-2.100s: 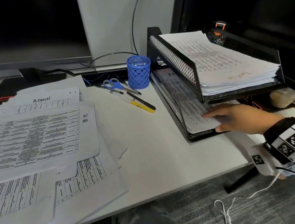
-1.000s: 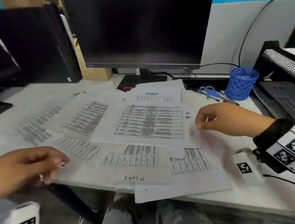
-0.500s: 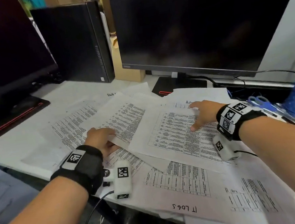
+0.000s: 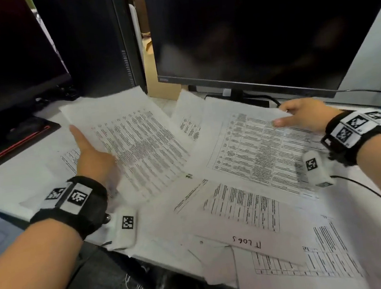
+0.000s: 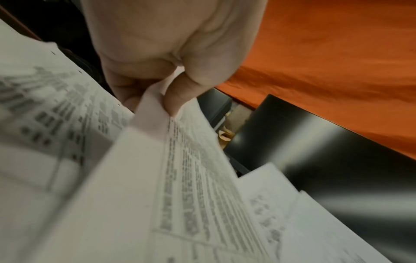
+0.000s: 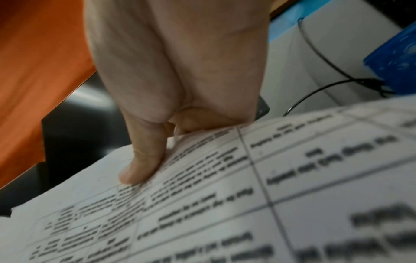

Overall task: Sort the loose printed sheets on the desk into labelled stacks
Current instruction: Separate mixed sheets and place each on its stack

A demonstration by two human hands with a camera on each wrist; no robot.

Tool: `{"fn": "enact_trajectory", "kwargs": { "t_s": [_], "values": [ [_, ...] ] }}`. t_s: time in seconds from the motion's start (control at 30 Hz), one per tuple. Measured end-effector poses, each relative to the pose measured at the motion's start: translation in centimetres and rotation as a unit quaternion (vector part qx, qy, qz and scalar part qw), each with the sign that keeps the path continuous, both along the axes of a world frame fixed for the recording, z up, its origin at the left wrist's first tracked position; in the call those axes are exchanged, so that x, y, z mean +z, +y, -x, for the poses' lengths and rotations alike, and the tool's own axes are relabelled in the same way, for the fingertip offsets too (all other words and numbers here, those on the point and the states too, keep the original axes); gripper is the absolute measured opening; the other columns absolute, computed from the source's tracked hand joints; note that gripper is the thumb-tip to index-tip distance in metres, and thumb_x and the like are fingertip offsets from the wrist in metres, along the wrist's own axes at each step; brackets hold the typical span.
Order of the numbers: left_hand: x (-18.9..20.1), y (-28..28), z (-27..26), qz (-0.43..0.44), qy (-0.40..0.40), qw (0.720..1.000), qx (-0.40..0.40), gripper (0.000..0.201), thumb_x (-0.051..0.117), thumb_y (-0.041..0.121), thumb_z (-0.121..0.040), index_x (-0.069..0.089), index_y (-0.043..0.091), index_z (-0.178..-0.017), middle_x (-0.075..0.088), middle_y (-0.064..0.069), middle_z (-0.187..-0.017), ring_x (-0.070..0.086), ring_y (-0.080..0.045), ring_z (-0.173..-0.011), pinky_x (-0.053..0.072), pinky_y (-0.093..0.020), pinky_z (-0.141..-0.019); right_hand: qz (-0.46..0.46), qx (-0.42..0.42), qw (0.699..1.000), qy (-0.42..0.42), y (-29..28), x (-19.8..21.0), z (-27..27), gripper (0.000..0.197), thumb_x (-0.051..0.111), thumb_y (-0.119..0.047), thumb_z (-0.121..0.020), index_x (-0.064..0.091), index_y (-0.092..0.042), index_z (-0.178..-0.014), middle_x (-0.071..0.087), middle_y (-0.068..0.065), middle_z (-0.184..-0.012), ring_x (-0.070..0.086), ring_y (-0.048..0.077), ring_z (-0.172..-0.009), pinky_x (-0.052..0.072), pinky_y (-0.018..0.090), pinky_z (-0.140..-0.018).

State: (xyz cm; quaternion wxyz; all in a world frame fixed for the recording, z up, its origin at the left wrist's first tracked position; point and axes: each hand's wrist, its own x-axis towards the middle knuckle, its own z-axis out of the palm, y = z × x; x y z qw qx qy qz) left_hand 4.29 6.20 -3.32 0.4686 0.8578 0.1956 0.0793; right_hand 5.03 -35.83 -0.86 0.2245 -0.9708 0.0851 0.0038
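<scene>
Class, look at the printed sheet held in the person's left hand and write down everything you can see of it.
The printed sheet is thin white paper covered in dense rows of small black text, too blurred to read. It is lifted off the desk and tilted, its far edge raised toward the dark computer tower behind. The left hand pinches it near its left edge, thumb on the printed face, fingers beneath; the left wrist view shows the paper bending at that pinch. Its lower right part overlaps other sheets.
</scene>
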Motion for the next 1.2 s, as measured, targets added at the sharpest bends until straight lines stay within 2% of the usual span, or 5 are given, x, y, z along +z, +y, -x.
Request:
{"fn": "enact_trajectory", "kwargs": {
  "t_s": [0.1, 0.23, 0.33, 0.97, 1.2],
  "values": [
    [0.2, 1.8, -0.3, 0.003, -0.006, 1.000, 0.007, 0.087, 0.054, -0.011, -0.084, 0.009, 0.022, -0.151, 0.054, -0.004, -0.097, 0.053, -0.025, -0.092, 0.046, -0.039, -0.086, -0.037, -0.011, 0.998, -0.047, -2.0, 0.7, 0.5, 0.026, 0.073, -0.039, -0.078, 0.063, -0.022, -0.095, 0.064, -0.002, -0.104, 0.059, 0.025, -0.108, 0.040, 0.032, -0.091],
    [0.4, 3.7, -0.8, -0.002, -0.007, 0.999, -0.040, 0.002, 0.058, 0.010, -0.084, 0.057, 0.012, -0.085, 0.065, -0.014, -0.094, 0.061, -0.033, -0.093, 0.049, -0.038, -0.082, -0.079, -0.012, 0.994, -0.077, -3.0, 2.0, 1.4, 0.022, 0.072, -0.037, -0.080, 0.060, -0.021, -0.089, 0.060, -0.006, -0.089, 0.054, 0.015, -0.088, 0.042, 0.027, -0.080],
    [0.8, 2.6, -0.6, 0.071, -0.015, 0.992, -0.102, 0.016, 0.056, 0.007, -0.087, 0.056, 0.017, -0.074, 0.061, -0.007, -0.076, 0.061, -0.025, -0.083, 0.046, -0.026, -0.060, -0.081, 0.006, 0.993, -0.085, -2.9, 2.6, 1.6, 0.021, 0.072, -0.042, -0.079, 0.060, -0.026, -0.087, 0.057, -0.014, -0.082, 0.052, 0.014, -0.084, 0.040, 0.023, -0.071],
    [0.9, -0.5, -0.5, 0.183, -0.107, 0.964, -0.163, 0.044, 0.060, 0.009, -0.091, 0.047, 0.027, -0.129, 0.071, 0.004, -0.102, 0.069, -0.009, -0.087, 0.054, -0.028, -0.075, -0.116, 0.017, 0.984, -0.133, -4.9, 5.0, 4.6, 0.020, 0.065, -0.038, -0.087, 0.064, -0.019, -0.091, 0.071, 0.004, -0.094, 0.061, 0.015, -0.077, 0.042, 0.023, -0.070],
    [0.4, -0.3, -0.8, 0.199, -0.034, 0.953, -0.225, 0.013, 0.058, 0.017, -0.092, 0.067, 0.026, -0.096, 0.072, 0.003, -0.102, 0.069, -0.009, -0.087, 0.048, -0.032, -0.086, -0.234, 0.045, 0.959, -0.155, -3.8, 5.1, 4.3, 0.034, 0.067, -0.045, -0.070, 0.065, -0.021, -0.093, 0.071, -0.007, -0.084, 0.063, 0.006, -0.070, 0.047, 0.019, -0.070]
  ]
}}
